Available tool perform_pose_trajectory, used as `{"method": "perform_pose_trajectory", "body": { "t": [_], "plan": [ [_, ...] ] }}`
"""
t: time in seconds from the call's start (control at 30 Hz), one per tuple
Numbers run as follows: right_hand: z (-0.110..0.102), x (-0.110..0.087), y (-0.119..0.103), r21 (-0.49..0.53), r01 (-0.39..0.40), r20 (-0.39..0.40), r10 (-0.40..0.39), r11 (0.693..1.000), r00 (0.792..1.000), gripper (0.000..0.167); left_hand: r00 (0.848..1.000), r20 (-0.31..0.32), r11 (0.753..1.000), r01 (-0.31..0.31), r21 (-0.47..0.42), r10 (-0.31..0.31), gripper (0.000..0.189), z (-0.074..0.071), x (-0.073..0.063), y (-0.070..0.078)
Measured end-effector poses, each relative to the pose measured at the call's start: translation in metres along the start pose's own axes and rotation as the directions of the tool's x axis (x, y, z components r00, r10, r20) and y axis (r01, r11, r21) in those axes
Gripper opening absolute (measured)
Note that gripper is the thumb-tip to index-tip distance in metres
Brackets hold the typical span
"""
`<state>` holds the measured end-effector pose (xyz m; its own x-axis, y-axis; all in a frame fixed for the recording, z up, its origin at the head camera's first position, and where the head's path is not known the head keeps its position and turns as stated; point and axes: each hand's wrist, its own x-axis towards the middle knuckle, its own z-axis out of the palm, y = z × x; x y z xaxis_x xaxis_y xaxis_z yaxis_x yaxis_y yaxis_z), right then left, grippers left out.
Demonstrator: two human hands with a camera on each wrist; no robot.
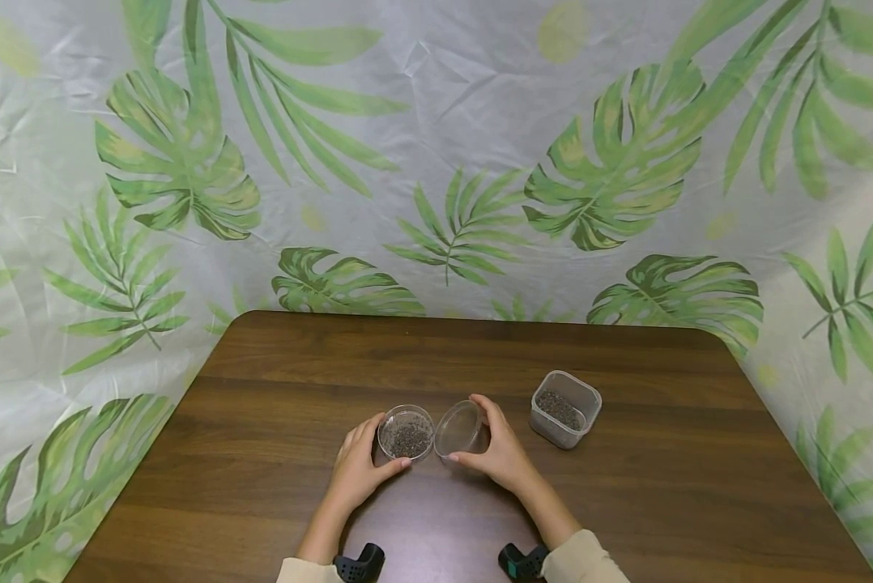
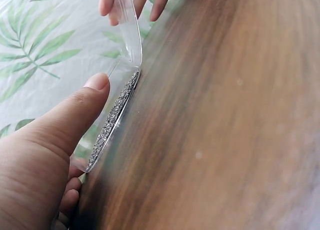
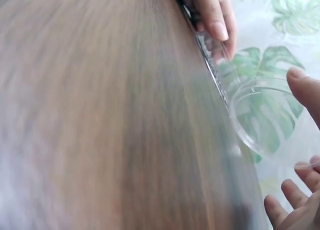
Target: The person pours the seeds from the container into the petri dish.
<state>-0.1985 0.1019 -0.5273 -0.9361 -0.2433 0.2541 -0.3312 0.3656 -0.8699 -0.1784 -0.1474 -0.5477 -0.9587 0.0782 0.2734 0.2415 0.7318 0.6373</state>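
In the head view a clear, round petri dish (image 1: 407, 436) with a layer of grey-black granules lies on the wooden table. My left hand (image 1: 358, 468) grips it from the left, thumb at the near rim and fingers along the far side. Just right of the dish, its clear lid (image 1: 457, 429) stands tilted, its lower edge right at the dish's rim. My right hand (image 1: 502, 455) holds that lid by its edge between thumb and fingers. From the side, the left wrist view shows the granules (image 2: 112, 122) lying in the shallow dish under my left thumb.
A squarish translucent plastic tub (image 1: 565, 409) with similar dark granules inside stands to the right, beyond my right hand. The brown wooden table (image 1: 670, 478) ends at a leaf-print curtain (image 1: 466, 105) behind it. A black wrist device (image 1: 359, 563) sits on each wrist.
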Motion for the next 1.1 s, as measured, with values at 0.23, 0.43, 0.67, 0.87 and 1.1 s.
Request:
{"method": "perform_pose_trajectory", "body": {
  "t": [0.23, 0.43, 0.67, 0.87, 1.1],
  "plan": [
    [-0.001, -0.001, -0.031, 0.072, 0.048, 0.011, -0.049, 0.996, 0.999, 0.091, 1.0, 0.005, 1.0, 0.005, -0.002, -0.005, 0.086, -0.001, 0.0, 0.001],
    [0.0, 0.0, -0.037, 0.106, 0.052, 0.009, -0.054, 0.993, 0.999, 0.089, 1.0, 0.008, 1.0, 0.007, -0.005, -0.007, 0.086, -0.001, 0.0, 0.001],
    [0.005, 0.001, -0.03, 0.162, 0.049, 0.026, -0.054, 0.986, 0.998, 0.09, 1.0, 0.007, 1.0, 0.009, -0.006, -0.008, 0.086, 0.0, 0.0, 0.0],
    [0.017, 0.006, -0.004, 0.195, 0.072, 0.021, -0.078, 0.978, 0.997, 0.093, 1.0, 0.014, 1.0, 0.013, -0.01, -0.013, 0.087, -0.001, -0.001, 0.0],
    [0.02, 0.009, -0.005, 0.221, 0.083, 0.029, -0.092, 0.972, 0.995, 0.094, 1.0, 0.009, 1.0, 0.009, -0.005, -0.009, 0.086, -0.001, -0.001, 0.0]
  ]
}}
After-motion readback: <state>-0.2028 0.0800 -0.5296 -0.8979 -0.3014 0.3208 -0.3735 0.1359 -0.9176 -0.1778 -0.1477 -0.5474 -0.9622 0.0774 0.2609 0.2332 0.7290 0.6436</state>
